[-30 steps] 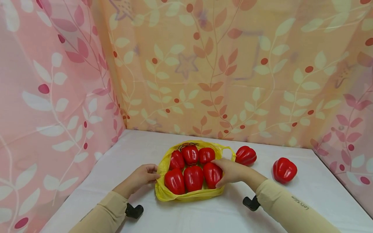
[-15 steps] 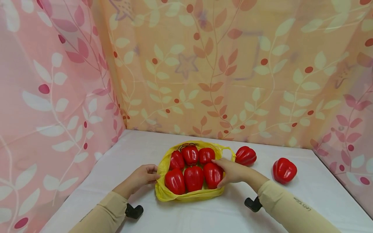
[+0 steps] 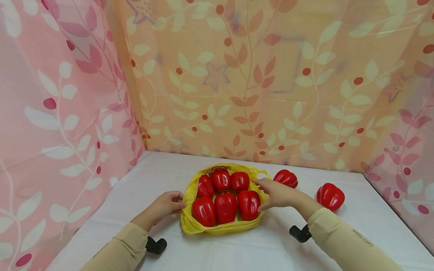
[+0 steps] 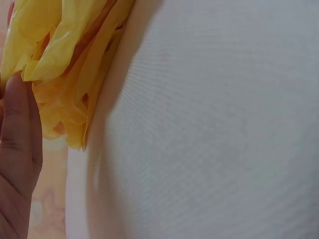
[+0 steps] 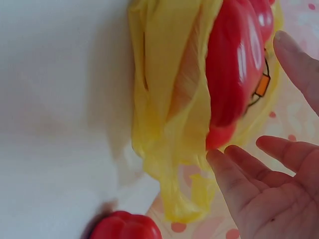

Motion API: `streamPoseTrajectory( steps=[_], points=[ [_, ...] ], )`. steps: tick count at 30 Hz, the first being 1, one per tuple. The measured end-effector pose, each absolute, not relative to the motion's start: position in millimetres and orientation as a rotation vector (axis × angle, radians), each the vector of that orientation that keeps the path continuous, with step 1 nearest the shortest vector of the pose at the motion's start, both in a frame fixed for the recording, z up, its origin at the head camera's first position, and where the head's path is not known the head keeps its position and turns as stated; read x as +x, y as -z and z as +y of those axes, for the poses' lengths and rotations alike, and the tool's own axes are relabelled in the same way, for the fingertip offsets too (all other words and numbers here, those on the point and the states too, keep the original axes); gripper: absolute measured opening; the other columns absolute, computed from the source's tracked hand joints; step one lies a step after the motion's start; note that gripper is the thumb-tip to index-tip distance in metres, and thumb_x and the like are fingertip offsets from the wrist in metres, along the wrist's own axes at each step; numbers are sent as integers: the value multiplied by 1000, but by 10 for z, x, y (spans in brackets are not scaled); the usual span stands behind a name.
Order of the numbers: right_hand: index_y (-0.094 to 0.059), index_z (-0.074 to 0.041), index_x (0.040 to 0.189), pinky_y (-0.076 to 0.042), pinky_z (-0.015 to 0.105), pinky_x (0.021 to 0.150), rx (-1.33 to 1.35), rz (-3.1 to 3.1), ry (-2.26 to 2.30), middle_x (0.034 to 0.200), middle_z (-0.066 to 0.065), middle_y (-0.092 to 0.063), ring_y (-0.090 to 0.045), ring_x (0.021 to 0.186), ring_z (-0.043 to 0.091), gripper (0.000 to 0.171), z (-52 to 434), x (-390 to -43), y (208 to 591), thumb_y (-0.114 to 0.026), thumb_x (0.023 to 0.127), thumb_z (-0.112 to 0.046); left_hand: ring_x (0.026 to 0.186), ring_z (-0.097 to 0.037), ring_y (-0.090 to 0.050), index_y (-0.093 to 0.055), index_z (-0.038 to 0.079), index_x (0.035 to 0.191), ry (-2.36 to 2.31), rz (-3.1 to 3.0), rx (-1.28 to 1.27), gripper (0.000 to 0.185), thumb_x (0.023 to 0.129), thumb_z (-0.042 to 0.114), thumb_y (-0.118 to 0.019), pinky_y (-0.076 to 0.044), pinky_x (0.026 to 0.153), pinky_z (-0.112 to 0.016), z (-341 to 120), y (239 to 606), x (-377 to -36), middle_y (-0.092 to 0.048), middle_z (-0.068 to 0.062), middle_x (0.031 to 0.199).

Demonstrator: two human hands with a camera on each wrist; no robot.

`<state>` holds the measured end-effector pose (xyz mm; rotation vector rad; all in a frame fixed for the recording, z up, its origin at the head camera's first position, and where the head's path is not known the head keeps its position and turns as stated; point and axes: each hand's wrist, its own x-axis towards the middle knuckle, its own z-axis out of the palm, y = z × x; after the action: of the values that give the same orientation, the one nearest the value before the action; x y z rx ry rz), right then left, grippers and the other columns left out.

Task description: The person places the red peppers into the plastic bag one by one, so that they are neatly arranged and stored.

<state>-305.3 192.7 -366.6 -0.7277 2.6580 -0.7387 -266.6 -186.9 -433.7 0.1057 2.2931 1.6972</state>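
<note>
A yellow plastic bag lies on the table with its mouth spread wide, holding several red bell peppers in two rows. At the bag's left rim, my left hand pinches the plastic between thumb and fingers; the left wrist view shows the thumb against a yellow fold. My right hand is just right of the front-right pepper, fingers spread and holding nothing. In the right wrist view, its fingers are beside the bag's opening and a handle loop.
Two loose red bell peppers lie to the right of the bag: one behind the right hand, the other farther right. White cloth covers the table. Floral curtains stand at the back and both sides.
My right hand has let go of the front-right pepper and drawn back up and to the right. That pepper stays in the bag. The left hand has kept its place.
</note>
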Motion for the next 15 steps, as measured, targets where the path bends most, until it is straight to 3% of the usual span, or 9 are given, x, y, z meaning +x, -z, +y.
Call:
streamPoseTrajectory(
  steps=[8,15],
  points=[
    [-37,-12,138,-50,41,82,-736,2689,788,131,13,-46,-45,118,35,88,2120,-3042,3542,-82,65,-31,75,-18,-55,-59,2,98,-1693,2304,101,21,83,15,-66,-52,73,-31,-1864,4363,-2684,-57,-7,83],
    [-34,-15,141,-50,41,81,-678,2744,795,133,16,-42,-41,120,36,91,2373,-3040,3454,-78,66,-42,75,-18,-55,-59,1,98,-1692,2303,105,22,83,16,-66,-52,73,-31,-1858,4361,-2688,-57,-7,83]
  ],
)
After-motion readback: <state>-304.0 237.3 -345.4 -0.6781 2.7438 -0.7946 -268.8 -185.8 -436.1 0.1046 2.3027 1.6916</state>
